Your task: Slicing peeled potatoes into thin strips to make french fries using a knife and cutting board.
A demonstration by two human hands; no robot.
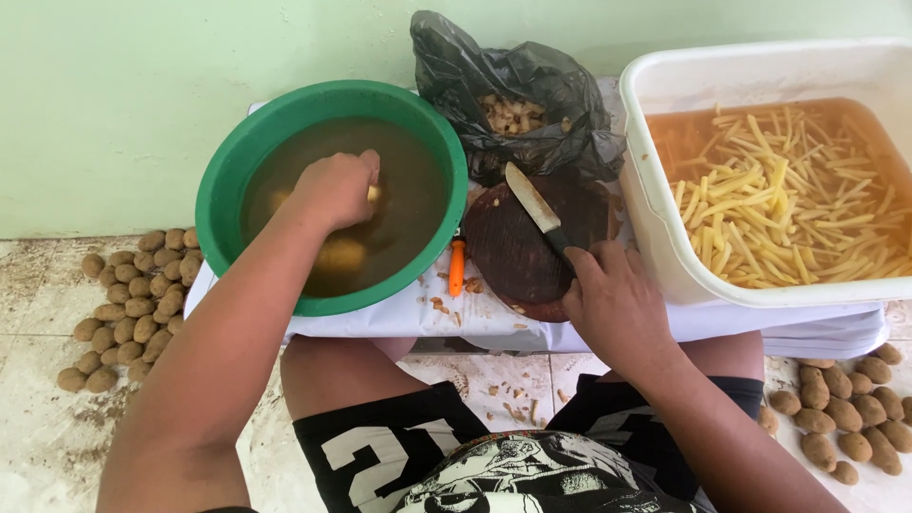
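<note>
My left hand [334, 188] reaches into a green basin [220, 180] of cloudy water and closes on a peeled potato at the surface. More peeled potatoes [339, 255] lie under the water. My right hand [616, 296] grips the black handle of a knife [532, 202], whose blade lies flat across a round dark wooden cutting board [513, 256]. An orange peeler [457, 268] lies between basin and board.
A white tub [665, 237] of cut potato sticks in water stands at the right. A black bag [532, 85] of peelings sits behind the board. Unpeeled potatoes are piled on the floor at left [133, 304] and right [845, 408]. Green wall behind.
</note>
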